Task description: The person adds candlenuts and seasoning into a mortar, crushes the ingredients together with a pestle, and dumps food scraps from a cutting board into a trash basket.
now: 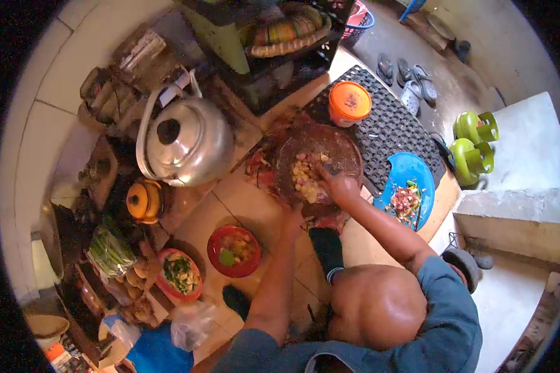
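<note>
There were two hands [341, 188], one mortar [350, 152], one kettle [190, 146], two red bowls [238, 272], one orange tub [350, 103], two gas bottles [463, 156].

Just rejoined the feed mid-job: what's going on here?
A person is working at a dark round bowl of pale chunks. The right hand is at the chunks; whether it holds anything is unclear. The left hand, blurred, is by the bowl's near edge. A blue plate of chopped food lies to the right, a red bowl to the left.
</note>
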The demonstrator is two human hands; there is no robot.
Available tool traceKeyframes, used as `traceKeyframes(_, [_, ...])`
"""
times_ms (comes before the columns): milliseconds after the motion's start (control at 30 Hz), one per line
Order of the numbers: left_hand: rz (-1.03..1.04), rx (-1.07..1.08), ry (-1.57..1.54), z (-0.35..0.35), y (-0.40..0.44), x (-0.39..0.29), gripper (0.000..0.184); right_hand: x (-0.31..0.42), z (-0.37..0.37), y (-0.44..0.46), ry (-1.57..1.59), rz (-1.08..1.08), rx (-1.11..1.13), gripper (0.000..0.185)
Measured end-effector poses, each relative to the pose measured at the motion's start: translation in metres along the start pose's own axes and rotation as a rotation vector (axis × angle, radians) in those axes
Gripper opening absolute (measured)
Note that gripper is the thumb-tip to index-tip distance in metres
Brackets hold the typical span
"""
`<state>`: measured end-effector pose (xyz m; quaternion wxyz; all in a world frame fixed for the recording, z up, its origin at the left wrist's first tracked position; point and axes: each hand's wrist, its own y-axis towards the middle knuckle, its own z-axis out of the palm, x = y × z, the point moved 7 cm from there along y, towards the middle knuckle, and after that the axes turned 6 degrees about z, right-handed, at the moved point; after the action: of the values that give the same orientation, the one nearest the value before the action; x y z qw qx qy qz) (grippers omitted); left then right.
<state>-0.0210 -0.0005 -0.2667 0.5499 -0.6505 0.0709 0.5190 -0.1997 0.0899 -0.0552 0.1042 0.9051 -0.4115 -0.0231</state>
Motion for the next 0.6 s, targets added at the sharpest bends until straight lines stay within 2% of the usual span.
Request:
traceKeyframes(33, [0.042,-0.050,0.047,-0.005,0.019,0.012,0.042,-0.005,0.015,0.001,0.035,-0.006,0.015,0.049])
traceKeyframes(100, [0.008,-0.087,0.036,-0.008,0.006,0.010,0.045,-0.042,0.062,0.012,0.565,0.196,0.449,0.043])
traceKeyframes(133, [-0.042,-0.064,-0.020,-0.001,-0.008,-0.014,0.047,-0.048,0.078,0.014,0.829,0.294,0.655,0.041])
traceKeyframes(167, [-0.094,-0.043,-0.073,0.005,-0.025,-0.041,0.048,-0.048,0.055,0.011,0.734,0.293,0.669,0.041])
traceKeyframes(233, [-0.053,-0.058,-0.137,0.009,-0.028,-0.052,0.053,-0.009,-0.001,-0.007,0.205,0.012,0.221,0.047])
traceKeyframes(333, [0.055,-0.081,-0.168,0.012,-0.015,-0.045,0.060,0.017,0.022,-0.023,-0.146,0.024,0.447,0.052])
traceKeyframes(400, [0.084,-0.069,-0.153,0.012,-0.012,-0.048,0.065,0.002,0.025,0.011,0.174,0.181,0.802,0.052])
traceKeyframes(433, [0.092,-0.065,-0.143,0.012,-0.014,-0.054,0.068,-0.023,0.076,0.029,0.449,0.104,0.760,0.051])
traceKeyframes(533, [0.183,-0.105,-0.045,0.010,-0.024,-0.078,0.076,-0.027,0.032,0.067,0.585,0.121,0.675,0.049])
traceKeyframes(567, [0.238,-0.126,0.006,0.008,-0.028,-0.087,0.076,-0.023,0.042,0.055,0.425,0.136,0.594,0.048])
traceKeyframes(600, [0.291,-0.150,0.057,0.005,-0.033,-0.095,0.077,-0.004,-0.007,0.055,0.273,0.023,0.215,0.047])
